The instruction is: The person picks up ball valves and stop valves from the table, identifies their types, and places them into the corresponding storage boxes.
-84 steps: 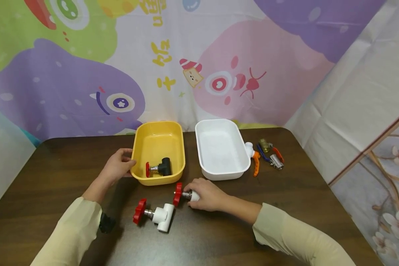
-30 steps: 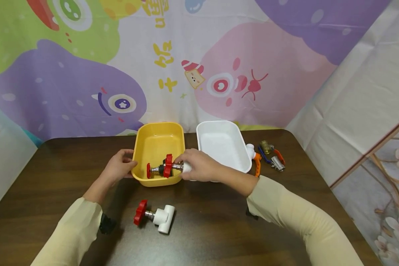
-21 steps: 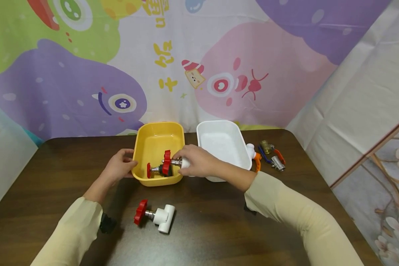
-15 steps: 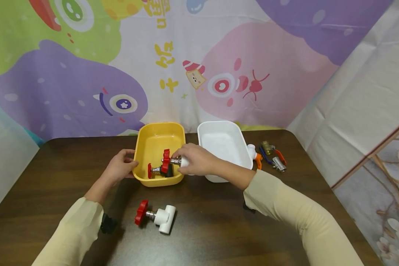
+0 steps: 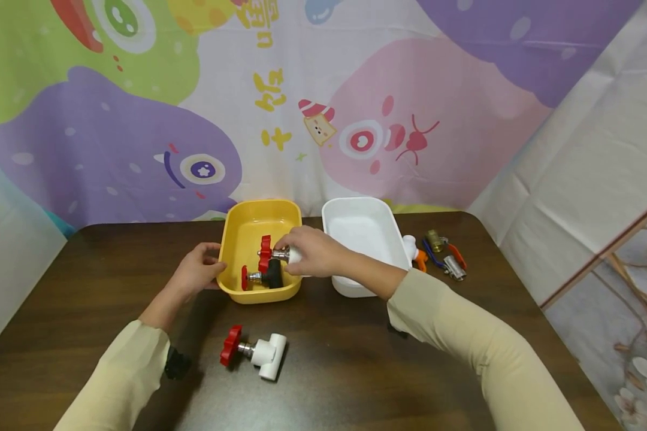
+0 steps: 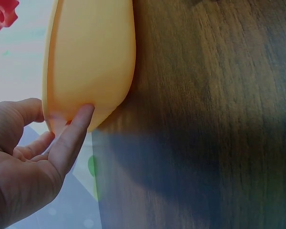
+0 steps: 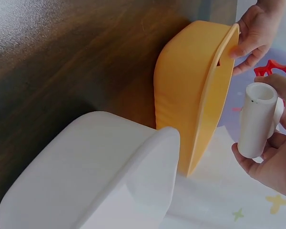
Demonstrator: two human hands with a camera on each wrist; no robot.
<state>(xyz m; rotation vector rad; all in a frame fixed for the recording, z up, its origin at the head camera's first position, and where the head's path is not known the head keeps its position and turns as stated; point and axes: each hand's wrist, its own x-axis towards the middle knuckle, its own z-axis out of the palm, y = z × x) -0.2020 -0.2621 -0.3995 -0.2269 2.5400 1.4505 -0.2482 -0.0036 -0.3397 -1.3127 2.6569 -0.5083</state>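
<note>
Your left hand point(image 5: 196, 272): pinches the yellow tray point(image 5: 245, 236) by its rim, left of frame centre.
Your right hand point(image 5: 317, 251): grips a red-wheeled valve point(image 5: 279, 254) over it.

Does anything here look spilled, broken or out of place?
Nothing stands out: no spill or damage shows. The yellow tray and white tray sit upright, and a red-wheeled white valve simply lies on the table.

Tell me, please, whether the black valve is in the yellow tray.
In: the black valve lies within the walls of the yellow tray.
</note>
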